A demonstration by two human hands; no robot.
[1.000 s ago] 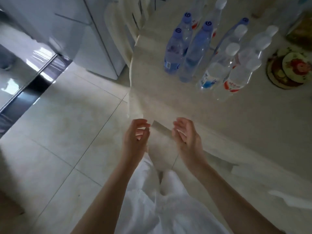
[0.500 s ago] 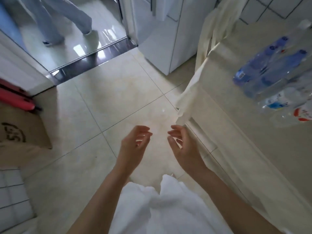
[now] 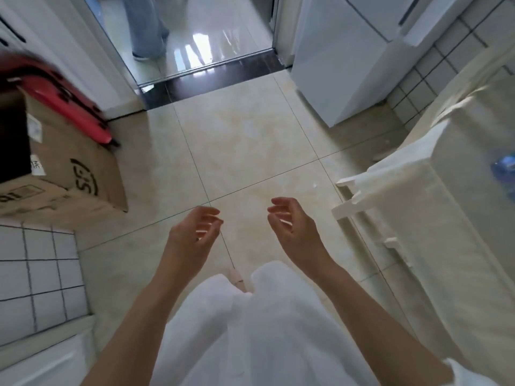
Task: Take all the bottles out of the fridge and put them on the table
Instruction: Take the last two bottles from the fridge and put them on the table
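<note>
Bottles: we see only one blurred blue plastic bottle (image 3: 503, 169), at the far right edge of the view, standing on the table; its shape is too smeared to tell more.
Table: cream cloth-covered table (image 3: 459, 218) along our right side, its white cloth hanging over the near corner.
Fridge: white upright fridge (image 3: 342, 59) at the upper right, standing on the floor beside the doorway, its doors closed, well apart from our hands.
Left hand: our left hand (image 3: 192, 238) hangs over the floor in front of us, fingers (image 3: 207, 222) loosely curled and relaxed, holding nothing.
Right hand: our right hand (image 3: 292, 227) is level with the left and near the table's corner without touching it; its fingers (image 3: 278, 211) are loosely curled too, holding nothing.
Floor: glossy beige tiled floor (image 3: 237, 140) with thin dark grout lines beneath both hands.
Box: brown cardboard box (image 3: 69, 174) with black printing, on the floor at the left.
Red object: a blurred red flat case (image 3: 64, 98) leans behind the box against the white wall.
Doorway: another person's grey trouser legs (image 3: 147, 26) stand on the shiny floor beyond the dark threshold.
Clothing: our white garment (image 3: 250, 330) fills the bottom centre.
</note>
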